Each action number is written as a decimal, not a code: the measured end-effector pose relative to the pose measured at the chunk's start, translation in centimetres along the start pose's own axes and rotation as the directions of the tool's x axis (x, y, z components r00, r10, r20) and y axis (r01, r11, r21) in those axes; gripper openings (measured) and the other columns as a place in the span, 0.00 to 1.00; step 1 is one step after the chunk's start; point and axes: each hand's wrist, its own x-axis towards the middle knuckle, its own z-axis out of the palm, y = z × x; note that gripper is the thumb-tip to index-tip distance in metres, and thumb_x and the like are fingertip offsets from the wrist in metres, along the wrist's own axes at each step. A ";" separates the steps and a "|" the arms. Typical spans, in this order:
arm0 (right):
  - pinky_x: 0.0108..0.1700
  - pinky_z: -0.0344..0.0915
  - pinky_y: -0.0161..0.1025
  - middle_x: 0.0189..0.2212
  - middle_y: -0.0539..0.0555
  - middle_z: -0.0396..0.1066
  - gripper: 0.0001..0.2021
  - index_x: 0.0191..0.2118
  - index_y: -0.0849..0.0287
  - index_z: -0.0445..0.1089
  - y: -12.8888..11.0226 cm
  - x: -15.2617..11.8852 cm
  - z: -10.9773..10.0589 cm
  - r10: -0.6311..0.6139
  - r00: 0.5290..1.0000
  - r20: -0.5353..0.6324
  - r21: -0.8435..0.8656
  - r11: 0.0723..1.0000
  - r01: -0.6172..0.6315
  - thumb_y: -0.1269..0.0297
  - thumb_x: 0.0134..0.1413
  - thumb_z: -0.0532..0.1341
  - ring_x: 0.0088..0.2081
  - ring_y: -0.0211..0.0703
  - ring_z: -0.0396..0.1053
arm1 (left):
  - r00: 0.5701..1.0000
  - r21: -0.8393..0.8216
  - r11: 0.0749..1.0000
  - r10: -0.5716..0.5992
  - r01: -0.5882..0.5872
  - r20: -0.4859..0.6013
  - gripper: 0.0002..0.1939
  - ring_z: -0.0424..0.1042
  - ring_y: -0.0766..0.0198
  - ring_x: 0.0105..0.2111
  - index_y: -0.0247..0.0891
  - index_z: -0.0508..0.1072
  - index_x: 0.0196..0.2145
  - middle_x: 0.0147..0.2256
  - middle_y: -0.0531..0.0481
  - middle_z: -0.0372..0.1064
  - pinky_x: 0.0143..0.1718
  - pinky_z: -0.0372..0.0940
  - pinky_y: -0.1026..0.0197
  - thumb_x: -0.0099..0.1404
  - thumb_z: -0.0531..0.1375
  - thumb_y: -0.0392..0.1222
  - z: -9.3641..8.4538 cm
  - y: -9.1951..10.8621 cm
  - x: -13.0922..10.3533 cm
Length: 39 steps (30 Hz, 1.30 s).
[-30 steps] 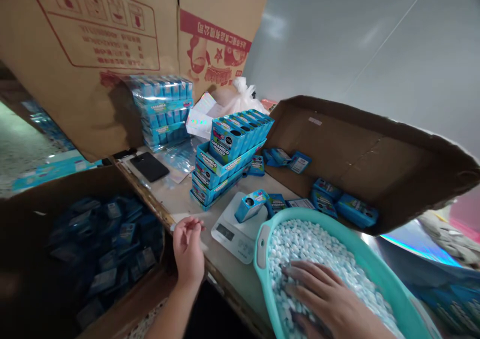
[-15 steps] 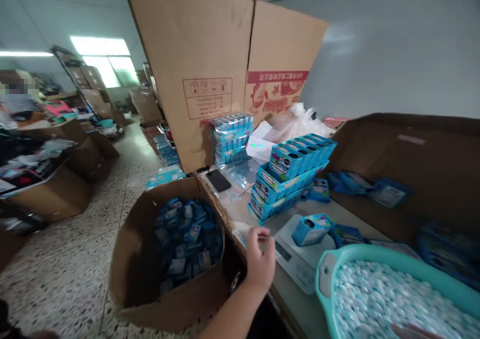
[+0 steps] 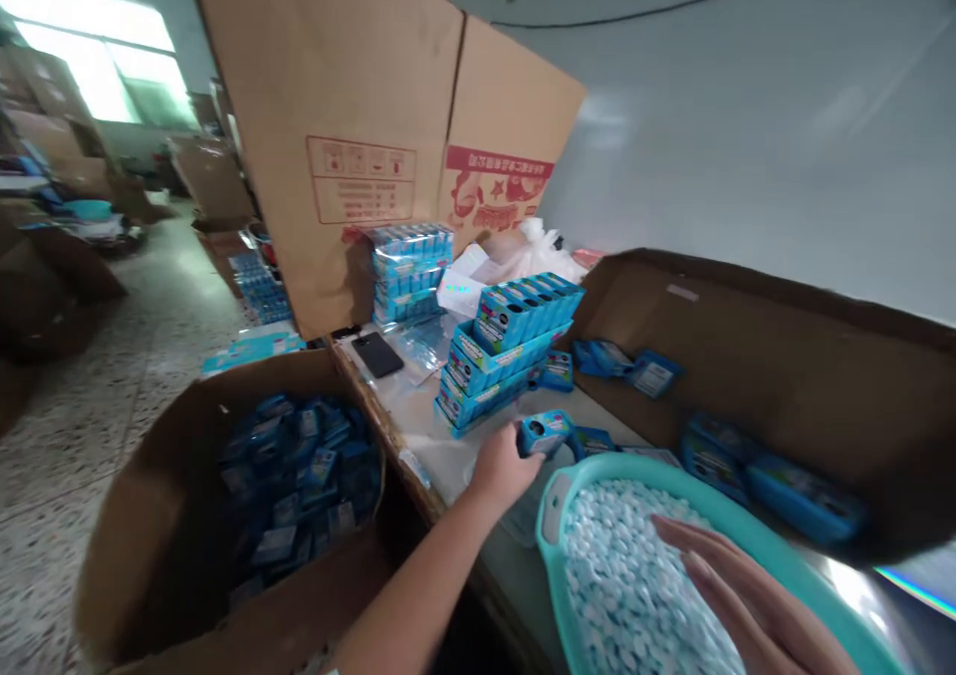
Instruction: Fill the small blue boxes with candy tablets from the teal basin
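Note:
My left hand [image 3: 504, 466] is closed around the near end of a small blue candy box [image 3: 545, 431], which has a dark round spot on its end. Beneath them, a pale flat scale [image 3: 523, 516] is mostly hidden by the hand and a basin. That turquoise basin [image 3: 554, 506] holds a heap of small white and pale blue candies [image 3: 634, 565]. Above the heap hovers my right hand [image 3: 754, 595], its fingers stretched out and nothing in them. Beyond the left hand, stacked blue display trays [image 3: 485, 381] carry a row of upright candy boxes [image 3: 530, 307].
Left of the table, a large carton [image 3: 141, 496] holds many blue packs [image 3: 306, 466]. A black phone [image 3: 377, 353] lies near the table edge. Tall cardboard [image 3: 336, 78] stands behind wrapped boxes [image 3: 410, 267]. Low cardboard [image 3: 784, 356] borders the right side, with blue packs against it.
My left hand has moved from beside the scale onto the small box and closed on it. My right hand has come further into view over the candies. The view has swung right.

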 end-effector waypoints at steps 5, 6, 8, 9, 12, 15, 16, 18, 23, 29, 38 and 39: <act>0.59 0.69 0.54 0.57 0.59 0.72 0.23 0.52 0.54 0.76 -1.3 0.9 0.4 0.316 0.945 0.087 0.568 0.763 -0.308 0.44 0.65 0.55 0.56 0.60 0.71 | 0.960 -0.024 0.961 0.275 -0.274 0.059 0.28 0.69 0.50 0.53 0.45 0.71 0.58 0.52 0.44 0.71 0.58 0.63 0.49 0.60 0.62 0.34 -1.7 3.3 -0.4; 0.60 0.67 0.56 0.57 0.60 0.72 0.24 0.51 0.56 0.76 -1.6 1.2 0.6 0.311 0.941 0.136 0.672 0.669 -0.318 0.44 0.65 0.54 0.57 0.60 0.71 | 0.923 -0.005 0.928 0.372 -0.373 0.095 0.30 0.68 0.51 0.54 0.47 0.69 0.60 0.52 0.45 0.70 0.58 0.62 0.50 0.60 0.62 0.33 -1.9 4.3 -0.6; 0.61 0.65 0.58 0.56 0.59 0.73 0.27 0.51 0.56 0.75 -2.3 1.8 0.9 0.290 0.921 0.261 0.808 0.457 -0.373 0.42 0.67 0.49 0.57 0.57 0.70 | 0.774 0.151 0.760 0.613 -0.633 0.161 0.29 0.68 0.51 0.52 0.46 0.67 0.63 0.52 0.44 0.71 0.55 0.63 0.50 0.64 0.60 0.34 -1.8 6.2 -1.0; 0.61 0.65 0.56 0.55 0.58 0.74 0.27 0.51 0.55 0.76 -2.7 2.1 1.0 0.283 0.902 0.326 0.840 0.350 -0.414 0.43 0.68 0.48 0.56 0.54 0.71 | 0.670 0.237 0.629 0.718 -0.740 0.187 0.27 0.68 0.52 0.51 0.46 0.67 0.62 0.51 0.44 0.71 0.53 0.63 0.50 0.67 0.59 0.35 -1.4 7.0 -1.2; 0.56 0.70 0.46 0.46 0.56 0.78 0.22 0.46 0.59 0.76 -3.6 2.7 1.2 0.355 0.845 0.399 0.901 0.019 -0.434 0.50 0.71 0.49 0.47 0.46 0.75 | 0.387 0.392 0.276 0.890 -0.878 0.240 0.20 0.68 0.57 0.48 0.45 0.70 0.59 0.49 0.47 0.72 0.48 0.62 0.53 0.71 0.58 0.34 0.0 8.6 -1.4; 0.43 0.74 0.39 0.38 0.54 0.79 0.23 0.44 0.63 0.76 -3.9 3.0 1.2 0.485 0.772 0.411 0.910 -0.159 -0.384 0.57 0.74 0.46 0.35 0.41 0.75 | 0.276 0.400 0.148 0.918 -0.905 0.284 0.19 0.68 0.59 0.47 0.45 0.71 0.58 0.49 0.49 0.72 0.47 0.61 0.54 0.71 0.59 0.36 1.1 9.2 -1.2; 0.40 0.74 0.38 0.36 0.53 0.79 0.23 0.43 0.64 0.76 -3.9 3.1 1.2 0.518 0.751 0.410 0.911 -0.192 -0.365 0.58 0.74 0.45 0.33 0.40 0.75 | 0.265 0.395 0.138 0.920 -0.908 0.289 0.19 0.68 0.59 0.46 0.45 0.71 0.58 0.49 0.50 0.72 0.47 0.61 0.53 0.71 0.59 0.36 1.3 9.3 -1.1; 0.38 0.74 0.37 0.34 0.53 0.78 0.24 0.42 0.64 0.75 -3.9 3.3 1.2 0.544 0.738 0.399 0.917 -0.225 -0.330 0.59 0.75 0.44 0.32 0.40 0.74 | 0.278 0.386 0.157 0.919 -0.909 0.280 0.19 0.68 0.59 0.46 0.45 0.71 0.58 0.48 0.50 0.73 0.45 0.60 0.53 0.71 0.59 0.35 1.4 9.5 -0.9; 0.40 0.74 0.37 0.35 0.55 0.76 0.24 0.40 0.63 0.76 -3.5 3.5 0.9 0.553 0.737 0.390 0.921 -0.215 -0.326 0.56 0.74 0.45 0.35 0.40 0.73 | 0.362 0.285 0.283 0.889 -0.916 0.281 0.16 0.67 0.57 0.46 0.44 0.74 0.54 0.46 0.50 0.75 0.45 0.59 0.52 0.71 0.58 0.33 1.7 9.8 -0.6; 0.40 0.72 0.34 0.35 0.54 0.74 0.22 0.37 0.60 0.77 -2.9 3.3 0.3 0.528 0.783 0.328 0.940 -0.103 -0.325 0.51 0.70 0.51 0.37 0.41 0.71 | 0.432 0.206 0.389 0.868 -0.898 0.245 0.20 0.66 0.53 0.46 0.46 0.74 0.55 0.48 0.50 0.75 0.47 0.59 0.50 0.69 0.57 0.30 2.2 9.2 -0.2; 0.61 0.61 0.54 0.49 0.58 0.76 0.25 0.47 0.55 0.77 -2.2 2.3 0.3 0.495 0.866 0.073 0.768 0.526 -0.365 0.40 0.61 0.57 0.55 0.55 0.69 | 0.743 0.020 0.761 0.627 -0.649 0.234 0.25 0.67 0.55 0.52 0.42 0.67 0.62 0.51 0.44 0.67 0.54 0.64 0.55 0.68 0.60 0.34 0.2 7.9 0.7; 0.63 0.58 0.57 0.51 0.59 0.75 0.25 0.49 0.54 0.76 -2.1 2.1 0.2 0.475 0.880 0.014 0.640 0.672 -0.373 0.40 0.61 0.57 0.57 0.58 0.67 | 0.794 0.020 0.804 0.582 -0.594 0.176 0.25 0.68 0.55 0.52 0.43 0.67 0.61 0.51 0.45 0.67 0.54 0.65 0.56 0.67 0.61 0.35 -0.1 7.4 0.9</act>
